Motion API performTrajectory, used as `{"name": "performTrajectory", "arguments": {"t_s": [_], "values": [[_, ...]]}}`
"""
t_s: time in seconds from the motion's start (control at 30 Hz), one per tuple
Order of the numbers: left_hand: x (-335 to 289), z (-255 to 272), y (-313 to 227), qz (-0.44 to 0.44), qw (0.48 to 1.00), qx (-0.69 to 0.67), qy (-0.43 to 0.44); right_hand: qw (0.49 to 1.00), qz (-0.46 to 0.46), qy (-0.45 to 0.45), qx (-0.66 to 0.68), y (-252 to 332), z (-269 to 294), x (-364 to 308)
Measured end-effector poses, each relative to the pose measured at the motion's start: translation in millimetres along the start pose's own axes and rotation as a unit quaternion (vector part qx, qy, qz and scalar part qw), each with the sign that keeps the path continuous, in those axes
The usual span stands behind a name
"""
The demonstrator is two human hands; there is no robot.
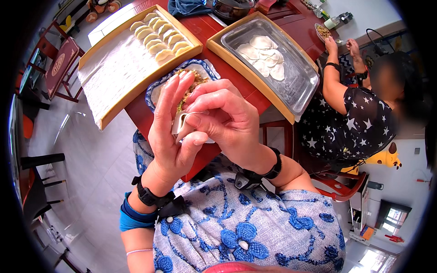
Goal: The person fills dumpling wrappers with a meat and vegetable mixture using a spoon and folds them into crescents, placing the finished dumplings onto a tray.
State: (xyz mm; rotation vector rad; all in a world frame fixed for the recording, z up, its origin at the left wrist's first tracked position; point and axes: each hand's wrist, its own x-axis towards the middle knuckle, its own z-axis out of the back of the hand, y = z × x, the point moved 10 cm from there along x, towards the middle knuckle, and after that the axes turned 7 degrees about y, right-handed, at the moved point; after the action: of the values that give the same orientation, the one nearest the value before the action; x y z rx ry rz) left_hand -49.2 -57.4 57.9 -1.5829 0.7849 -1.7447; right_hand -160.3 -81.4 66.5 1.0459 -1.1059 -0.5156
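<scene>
A half-folded dumpling (183, 127) in a pale dough wrapper is held up between my hands, with a gap showing in its folded edge. My left hand (166, 129) cradles it, thumb bent against its lower side and fingers stretched upward. Thumb and curled fingers of my right hand (227, 120) pinch the wrapper's edge from the other side. Just beyond and below them is a blue-and-white dish (152, 93) with chopped filling (199, 79), partly hidden by my hands. What lies inside the wrapper is mostly hidden.
Rows of folded dumplings (159, 38) lie in a cloth-lined tray (114, 73) at the far left. Flat wrappers (264, 54) rest in a metal tray (298, 88) at the right. A seated person (350, 109) holds utensils over a bowl (322, 31) on the red table (200, 27).
</scene>
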Motion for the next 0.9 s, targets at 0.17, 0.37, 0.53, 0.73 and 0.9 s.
{"name": "performTrajectory", "arguments": {"t_s": [0.17, 0.37, 0.53, 0.73, 0.9], "values": [[0, 1, 3, -0.037, 0.993, 0.1, 0.04, 0.999, 0.009, -0.005, 0.03, 0, -1, 3], [4, 12, -7, -0.124, 0.983, 0.138, 0.005, 0.973, -0.013, -0.02, 0.231, -11, -12, 6], [4, 16, -12, -0.132, 0.982, 0.125, -0.043, 0.946, -0.117, 0.106, 0.284, -33, -52, 3], [12, 11, -14, -0.091, 0.95, 0.293, -0.054, 0.979, -0.071, 0.069, 0.176, -20, -36, 13], [15, 6, -6, -0.041, 0.959, 0.277, -0.039, 0.999, -0.024, 0.023, 0.036, -11, -15, 15]]}}
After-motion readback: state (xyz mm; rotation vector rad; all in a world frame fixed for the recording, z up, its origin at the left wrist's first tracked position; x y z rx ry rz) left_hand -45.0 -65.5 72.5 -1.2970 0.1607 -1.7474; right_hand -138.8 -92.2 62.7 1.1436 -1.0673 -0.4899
